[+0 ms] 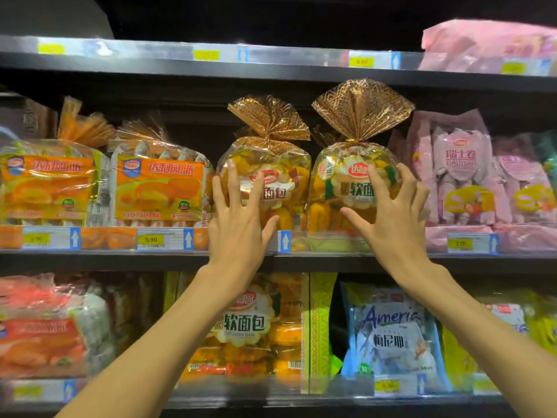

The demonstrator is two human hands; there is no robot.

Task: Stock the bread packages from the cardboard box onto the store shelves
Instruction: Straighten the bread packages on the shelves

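Two clear bags of soft bread with gold tied tops stand side by side on the middle shelf [331, 257]. My left hand [238, 218] lies with spread fingers on the front of the left bread bag [277, 164]. My right hand [388, 212] lies the same way on the right bread bag [343, 164]. Both bags are upright and touch each other. The cardboard box is out of view.
Orange pie packs [159, 188] fill the middle shelf to the left, pink roll packs [461, 176] to the right. Below sit another soft bread bag [250, 327], a blue pack [394, 336] and red packs [42, 333]. A pink pack [488, 46] lies on the top shelf.
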